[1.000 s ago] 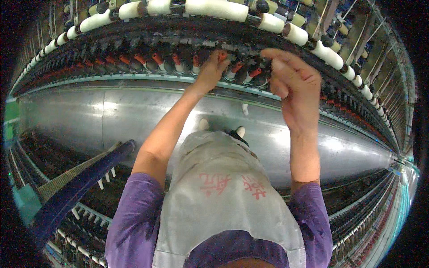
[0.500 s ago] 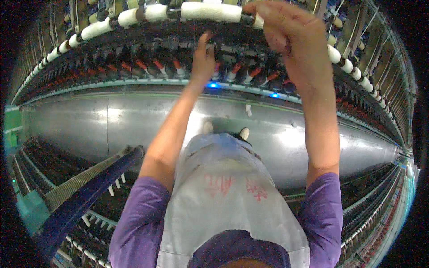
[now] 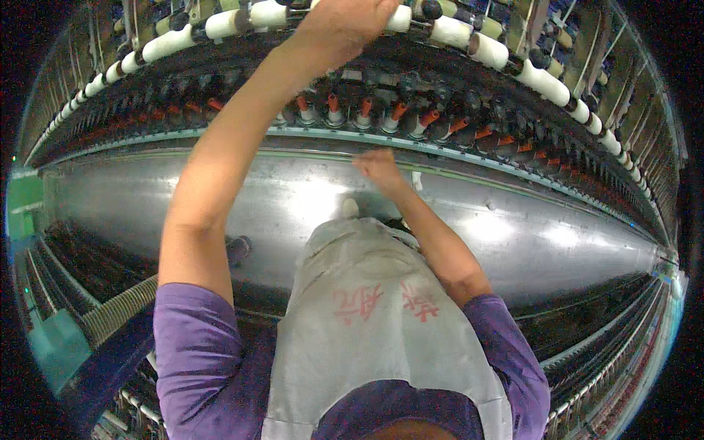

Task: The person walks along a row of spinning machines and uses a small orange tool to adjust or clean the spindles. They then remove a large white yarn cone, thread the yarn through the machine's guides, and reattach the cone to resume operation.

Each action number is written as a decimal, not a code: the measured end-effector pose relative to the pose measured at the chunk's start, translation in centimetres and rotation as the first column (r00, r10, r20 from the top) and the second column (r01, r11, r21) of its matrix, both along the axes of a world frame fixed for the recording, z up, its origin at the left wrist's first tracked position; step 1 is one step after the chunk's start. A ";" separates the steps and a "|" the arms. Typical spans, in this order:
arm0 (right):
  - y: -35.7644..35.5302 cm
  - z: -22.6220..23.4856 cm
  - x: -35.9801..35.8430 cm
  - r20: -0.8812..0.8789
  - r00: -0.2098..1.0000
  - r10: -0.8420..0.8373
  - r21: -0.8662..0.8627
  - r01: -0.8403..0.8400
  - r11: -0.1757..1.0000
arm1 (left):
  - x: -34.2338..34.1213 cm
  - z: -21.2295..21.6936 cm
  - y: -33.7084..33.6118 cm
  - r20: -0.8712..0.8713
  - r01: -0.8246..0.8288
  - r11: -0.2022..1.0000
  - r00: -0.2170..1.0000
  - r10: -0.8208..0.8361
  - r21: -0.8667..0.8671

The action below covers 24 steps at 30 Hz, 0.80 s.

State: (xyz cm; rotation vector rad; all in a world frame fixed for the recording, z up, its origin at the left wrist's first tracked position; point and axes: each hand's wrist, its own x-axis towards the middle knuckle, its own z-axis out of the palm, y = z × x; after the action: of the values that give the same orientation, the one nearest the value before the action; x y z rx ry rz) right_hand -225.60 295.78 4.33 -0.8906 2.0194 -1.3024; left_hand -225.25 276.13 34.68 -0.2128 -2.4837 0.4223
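— Spinning-mill aisle, one: grey metal floor point(image 3: 110, 187) between machine rows. Far left?
— Ribbed hose point(image 3: 121, 304), beige, one. Above, white rollers point(image 3: 172, 45), one long row running left to right.
— Hands?
— Apart from each other. Left hand point(image 3: 352, 26): raised, fingers bent, at the roller row; cannot tell whether it grips anything.
— Bobbins?
— Red-topped bobbins point(image 3: 333, 103), one row, below the rollers, set along a pale rail point(image 3: 323, 134).
— Right hand point(image 3: 381, 167)?
— Lower, near the rail, fingers curled; cannot tell whether anything is held.
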 end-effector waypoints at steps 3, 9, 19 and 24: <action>-2.0 6.2 -3.0 -0.248 0.969 0.006 -0.219 -0.062 0.974 | 3.0 1.1 2.0 -0.049 0.022 0.965 0.999 -0.009 0.260; -5.5 30.7 -7.6 -0.956 0.275 -0.107 -0.167 -0.205 0.965 | 12.0 0.0 5.2 -0.110 0.450 0.842 0.892 -0.438 0.299; -13.7 34.1 -9.0 -0.793 -0.195 0.578 0.567 0.114 0.816 | 8.8 -4.4 -0.6 0.263 0.160 0.979 0.947 -0.187 0.123; -11.9 37.5 -7.1 -0.818 0.074 0.570 0.570 -0.029 0.821 | 6.6 -2.3 -2.6 0.028 0.178 0.979 0.983 -0.182 0.095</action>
State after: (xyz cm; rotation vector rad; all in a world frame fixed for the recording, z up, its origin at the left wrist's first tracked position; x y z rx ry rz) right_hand -232.71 283.89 41.85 -2.2041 2.5300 0.3127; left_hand -218.65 273.48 32.39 -0.4070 -2.4856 0.2292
